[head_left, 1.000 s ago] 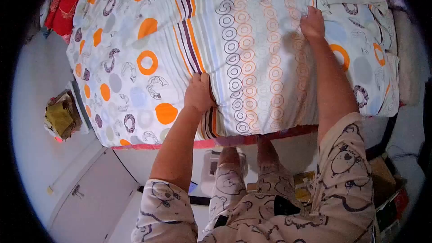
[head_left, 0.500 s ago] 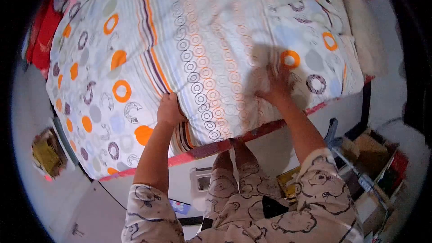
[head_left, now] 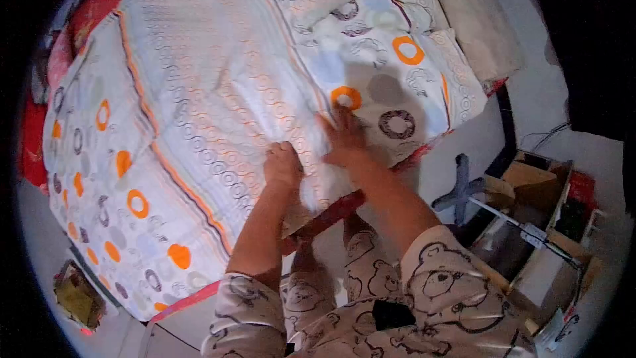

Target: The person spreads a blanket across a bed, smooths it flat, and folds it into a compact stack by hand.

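Red fabric [head_left: 34, 142] hangs along the far left of the room, beside a bed covered by a patterned quilt [head_left: 109, 139]. Below it, at the lower left, an olive bundle [head_left: 78, 297] sits near the bed's corner. The quilt spreads across most of the bed, white with orange dots and dark rings on the left, then a striped orange-and-purple band, then rows of small linked circles, creased toward the middle. There the left hand [head_left: 283, 164] is curled closed, gripping the quilt near its front side. Just beside it, the right hand [head_left: 344, 140] lies spread over the quilt, fingers apart and grasping nothing, its shadow falling over larger rings. A red bed edge [head_left: 336, 215] shows beneath both forearms, above the person's bear-print clothes [head_left: 437, 292]. Farther right, a grey cross-shaped stand [head_left: 458, 192] is on the floor, a beige pillow [head_left: 478, 26] lies at the bed's end, and cardboard boxes [head_left: 530, 182] crowd together near a dark cable [head_left: 544, 136].
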`<state>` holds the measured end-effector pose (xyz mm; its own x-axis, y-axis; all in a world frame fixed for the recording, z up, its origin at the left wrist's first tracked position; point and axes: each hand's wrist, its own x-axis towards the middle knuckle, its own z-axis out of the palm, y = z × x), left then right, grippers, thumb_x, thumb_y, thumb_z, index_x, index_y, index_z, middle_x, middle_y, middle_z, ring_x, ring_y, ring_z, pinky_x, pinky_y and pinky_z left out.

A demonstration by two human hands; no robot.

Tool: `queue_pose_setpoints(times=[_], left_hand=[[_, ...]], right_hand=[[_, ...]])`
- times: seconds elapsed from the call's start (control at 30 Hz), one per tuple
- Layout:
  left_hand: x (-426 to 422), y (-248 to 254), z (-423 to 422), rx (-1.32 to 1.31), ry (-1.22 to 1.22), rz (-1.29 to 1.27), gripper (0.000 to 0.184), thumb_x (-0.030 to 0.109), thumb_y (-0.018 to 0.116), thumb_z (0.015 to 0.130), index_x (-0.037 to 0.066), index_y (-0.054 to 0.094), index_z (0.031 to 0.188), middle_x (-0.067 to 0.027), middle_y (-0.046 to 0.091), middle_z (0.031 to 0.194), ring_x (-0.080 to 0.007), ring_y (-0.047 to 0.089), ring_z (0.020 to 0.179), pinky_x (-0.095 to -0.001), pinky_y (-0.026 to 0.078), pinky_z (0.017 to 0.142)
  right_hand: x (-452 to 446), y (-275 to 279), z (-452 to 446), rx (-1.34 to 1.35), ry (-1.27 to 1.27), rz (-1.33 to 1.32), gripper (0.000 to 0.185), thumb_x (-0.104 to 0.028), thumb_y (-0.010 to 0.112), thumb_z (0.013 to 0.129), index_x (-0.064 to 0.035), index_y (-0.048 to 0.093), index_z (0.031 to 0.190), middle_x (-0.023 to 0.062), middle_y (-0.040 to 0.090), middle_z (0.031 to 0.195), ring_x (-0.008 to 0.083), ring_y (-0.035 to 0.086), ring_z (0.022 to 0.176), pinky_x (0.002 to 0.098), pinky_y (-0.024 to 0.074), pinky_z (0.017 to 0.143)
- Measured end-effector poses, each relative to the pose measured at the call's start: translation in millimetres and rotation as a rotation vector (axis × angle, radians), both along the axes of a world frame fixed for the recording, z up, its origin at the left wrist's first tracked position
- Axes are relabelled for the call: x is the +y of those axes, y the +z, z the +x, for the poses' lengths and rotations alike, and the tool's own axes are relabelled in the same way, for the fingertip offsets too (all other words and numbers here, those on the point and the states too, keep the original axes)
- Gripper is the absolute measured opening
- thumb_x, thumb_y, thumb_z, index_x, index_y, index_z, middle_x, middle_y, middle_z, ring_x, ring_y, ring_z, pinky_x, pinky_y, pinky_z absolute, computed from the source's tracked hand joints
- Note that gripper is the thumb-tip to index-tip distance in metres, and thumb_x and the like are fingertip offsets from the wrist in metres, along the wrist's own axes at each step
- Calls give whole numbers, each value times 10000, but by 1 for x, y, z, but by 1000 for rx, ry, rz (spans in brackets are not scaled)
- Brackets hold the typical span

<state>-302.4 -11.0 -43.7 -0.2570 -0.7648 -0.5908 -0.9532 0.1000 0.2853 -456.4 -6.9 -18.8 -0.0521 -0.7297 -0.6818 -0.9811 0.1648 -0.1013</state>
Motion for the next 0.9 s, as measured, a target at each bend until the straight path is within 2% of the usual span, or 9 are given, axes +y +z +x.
queue_pose_setpoints(times=[0.07, 0.33, 0.4, 0.43, 0.5, 0.53, 0.63, 0.73, 0.9], left_hand=[[-9, -13, -11, -85, 21, 45, 453, 191, 675, 660, -11, 451, 998, -204, 484, 1046, -344, 481, 1031, -398, 451, 834], [-10, -9, -16, -213, 91, 74, 376, 140, 590, 741, -6, 440, 1052, -200, 479, 1064, -323, 517, 1003, -362, 477, 803], [-9, -6, -18, -335, 38, 148, 393, 139, 584, 750, -4, 424, 1078, -197, 473, 1072, -316, 516, 1008, -355, 477, 797], [-5, -6, -16, -359, 20, 176, 393, 139, 584, 750, -4, 424, 1078, -197, 473, 1072, -316, 516, 1008, -355, 477, 797], [-12, -13, -13, -362, 46, 223, 383, 128, 584, 750, -6, 419, 1070, -195, 471, 1071, -315, 510, 1017, -343, 475, 793], [-1, -26, -6, -352, 29, 44, 410, 149, 616, 733, -10, 417, 1054, -191, 481, 1048, -315, 506, 1012, -336, 473, 798], [-4, -18, -7, -424, -112, 126, 462, 169, 660, 698, -12, 413, 1044, -186, 469, 1063, -307, 503, 1002, -336, 471, 809], [-12, -9, -15, -421, 26, 213, 579, 177, 709, 633, -44, 406, 1074, -225, 457, 1095, -352, 493, 1021, -383, 445, 858], [-10, -6, -14, -458, 23, 191, 465, 161, 654, 682, -13, 413, 1040, -201, 474, 1042, -327, 535, 957, -368, 473, 809]], right_hand=[[8, -17, -4, -126, -1, -222, 1012, -396, 753, 606, -273, 125, 1390, 196, 30, 1431, 377, 76, 1315, 570, 244, 970], [0, 1, -17, -158, -32, -101, 935, -328, 750, 622, -271, 200, 1376, 193, 132, 1416, 412, 140, 1287, 540, 270, 972], [5, 4, -37, -320, 29, -212, 768, -331, 714, 657, -183, 338, 1310, 166, 274, 1361, 322, 264, 1258, 478, 354, 921], [-1, -1, -58, -584, -155, -227, 554, -243, 669, 705, -110, 454, 1198, 143, 459, 1209, 289, 427, 1137, 399, 397, 889], [-17, 12, -110, -991, -577, -251, 395, -132, 608, 744, -73, 496, 1118, 149, 551, 1033, 295, 520, 995, 367, 417, 858], [-25, 9, -140, -886, -569, -332, 367, -93, 583, 754, -61, 497, 1110, 156, 559, 990, 310, 529, 957, 384, 418, 848], [-30, 14, -237, -446, -289, -745, 337, -35, 549, 758, -26, 490, 1089, 163, 542, 1026, 333, 498, 975, 412, 381, 870], [3, 17, -323, -68, -287, -746, 458, -52, 551, 768, -13, 405, 1200, 203, 451, 1189, 365, 402, 1125, 423, 317, 962], [64, 26, -350, -197, -566, -708, 599, -210, 602, 802, -21, 313, 1291, 197, 355, 1277, 332, 329, 1198, 415, 241, 1015]])
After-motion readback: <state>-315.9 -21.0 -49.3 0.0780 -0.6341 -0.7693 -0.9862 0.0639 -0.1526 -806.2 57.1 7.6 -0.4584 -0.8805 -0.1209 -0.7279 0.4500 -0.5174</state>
